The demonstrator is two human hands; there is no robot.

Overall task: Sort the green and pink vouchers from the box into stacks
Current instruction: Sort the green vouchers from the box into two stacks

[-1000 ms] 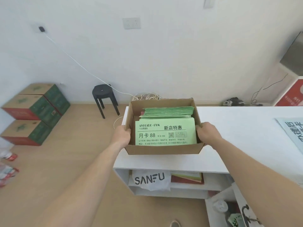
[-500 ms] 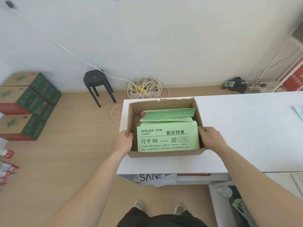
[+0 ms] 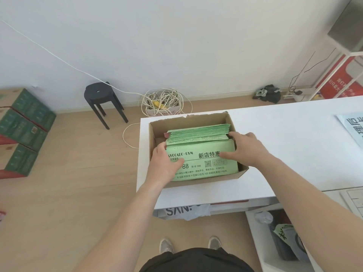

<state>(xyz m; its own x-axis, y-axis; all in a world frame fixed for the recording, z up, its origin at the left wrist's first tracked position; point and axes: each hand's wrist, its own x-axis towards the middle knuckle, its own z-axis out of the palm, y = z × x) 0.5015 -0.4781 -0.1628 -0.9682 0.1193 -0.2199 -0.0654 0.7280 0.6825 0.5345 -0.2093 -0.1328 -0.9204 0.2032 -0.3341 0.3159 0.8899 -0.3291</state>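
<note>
The room is big & plain: white wall (image 3: 176, 36), wood floor (image 3: 68, 193). Green cartons (image 3: 21, 130) sit stacked far left, a black stool (image 3: 102, 99) stands by the wall, and a pile of cord (image 3: 163, 103) lies just behind the desk. The white desk (image 3: 284, 144) fills the right side, w/ a printed sheet (image 3: 351, 128) at its far right edge.

The box (image 3: 188, 119) sits on the desk's left end, top open. Inside are the vouchers (image 3: 204, 163): a big green stack in front, printed side up, and a 2nd green stack behind it. A bit of pink shows at the left edge of the back stack, too small to say more.

Left hand (image 3: 167, 160) is in the box, fingers spread flat on the front stack's left side. Right hand (image 3: 245, 148) is spread too, fingers over the stack's right top edge, thumb on the print.

Step, I think: first grab, nothing sorted yet. Next move prob needs both hands to squeeze the stack's sides & lift it straight up, clear of the box walls, then set it on bare desk to the right.
</note>
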